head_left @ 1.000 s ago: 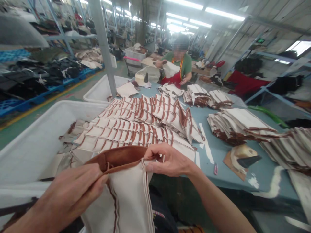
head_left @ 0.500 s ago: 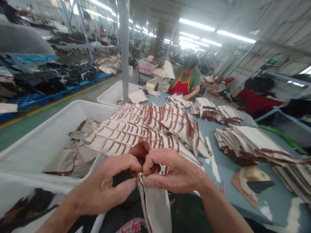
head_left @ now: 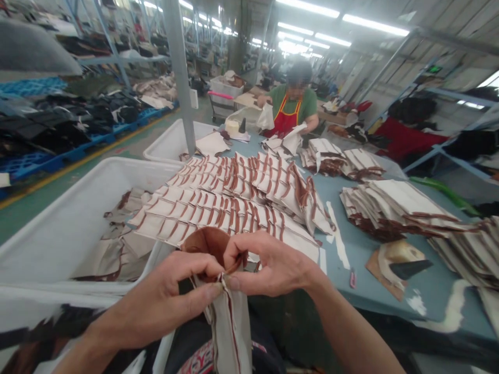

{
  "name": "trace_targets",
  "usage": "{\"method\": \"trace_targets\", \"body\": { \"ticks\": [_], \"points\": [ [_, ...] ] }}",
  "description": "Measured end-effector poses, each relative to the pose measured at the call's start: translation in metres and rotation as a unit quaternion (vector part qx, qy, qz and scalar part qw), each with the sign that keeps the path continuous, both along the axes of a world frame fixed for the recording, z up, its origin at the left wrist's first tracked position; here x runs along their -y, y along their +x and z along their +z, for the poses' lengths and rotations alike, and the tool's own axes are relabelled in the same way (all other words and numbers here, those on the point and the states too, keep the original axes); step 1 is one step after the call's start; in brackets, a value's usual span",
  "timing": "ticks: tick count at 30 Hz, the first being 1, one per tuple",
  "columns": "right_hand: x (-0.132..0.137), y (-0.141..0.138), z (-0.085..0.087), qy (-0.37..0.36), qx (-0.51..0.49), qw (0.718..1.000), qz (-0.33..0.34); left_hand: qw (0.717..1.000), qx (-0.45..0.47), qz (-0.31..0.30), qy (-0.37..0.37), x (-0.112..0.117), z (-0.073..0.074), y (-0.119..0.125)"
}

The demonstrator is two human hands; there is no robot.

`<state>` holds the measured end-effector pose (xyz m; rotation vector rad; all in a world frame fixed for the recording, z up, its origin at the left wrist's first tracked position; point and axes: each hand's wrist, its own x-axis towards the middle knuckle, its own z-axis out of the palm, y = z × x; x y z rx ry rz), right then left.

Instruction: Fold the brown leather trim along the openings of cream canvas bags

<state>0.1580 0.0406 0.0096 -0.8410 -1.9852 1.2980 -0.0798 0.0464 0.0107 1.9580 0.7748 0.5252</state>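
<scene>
Between my two hands hangs a sewn fabric piece point(head_left: 234, 324), off-white outside with a brown lining point(head_left: 205, 243) showing at its top. My left hand point(head_left: 181, 288) pinches the seam at the upper edge between thumb and fingers. Right beside it my right hand point(head_left: 265, 265) grips the same edge, its fingertips almost meeting the left ones. The long seam with dark brown edging runs down from the pinch. Just beyond my hands, overlapping rows of similar off-white pieces with brown edges point(head_left: 183, 210) cover the table's near side.
On the blue-grey table point(head_left: 331, 285), stacked pieces point(head_left: 393, 205) lie at right, near a tape roll point(head_left: 401, 252) and a small pink tool point(head_left: 353, 278). White bins point(head_left: 70, 208) stand at left. Across the table, a person in a red apron point(head_left: 286, 115) handles fabric. A grey post point(head_left: 181, 78) rises beyond.
My view has shifted slightly. The held piece has turned, its brown lining now opened wider to the left, while both hands keep pinching the edge. The person opposite has lifted a fabric piece.
</scene>
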Motion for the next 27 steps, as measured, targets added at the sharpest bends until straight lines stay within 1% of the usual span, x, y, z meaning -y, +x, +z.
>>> {"method": "trace_targets", "body": {
  "ticks": [3,5,8,10,13,17,19,21,24,27],
  "points": [
    [0.003,0.002,-0.001,0.012,0.003,1.0,-0.014,0.999,0.01,-0.017,-0.028,-0.002,-0.001,0.0],
    [0.005,0.003,0.0,0.032,0.021,0.999,-0.031,0.999,0.026,-0.018,-0.036,-0.003,-0.001,0.001],
    [0.009,0.002,0.005,0.054,0.057,0.995,-0.054,0.999,0.024,-0.01,-0.027,-0.004,0.0,0.003],
    [0.01,0.002,0.009,0.056,0.072,0.994,-0.063,1.0,0.015,-0.007,-0.024,-0.004,0.001,0.005],
    [0.009,0.002,0.013,0.031,0.068,0.996,-0.057,0.999,0.016,-0.003,-0.028,-0.001,0.003,0.007],
    [0.005,0.003,0.013,-0.014,0.041,0.999,-0.018,1.0,0.018,0.014,-0.021,0.003,0.005,0.008],
    [0.003,0.003,0.011,-0.02,0.042,0.999,-0.008,0.999,0.024,0.029,-0.019,0.004,0.006,0.009],
    [0.001,0.0,0.009,-0.017,0.051,0.998,-0.015,0.998,0.035,0.039,-0.022,0.003,0.005,0.01],
    [0.001,-0.003,0.006,-0.024,0.046,0.998,-0.018,0.997,0.047,0.043,-0.054,0.003,0.002,0.009],
    [-0.001,-0.005,0.004,-0.062,0.027,0.998,-0.007,0.992,0.039,0.046,-0.111,0.001,-0.001,0.007]
  ]
}}
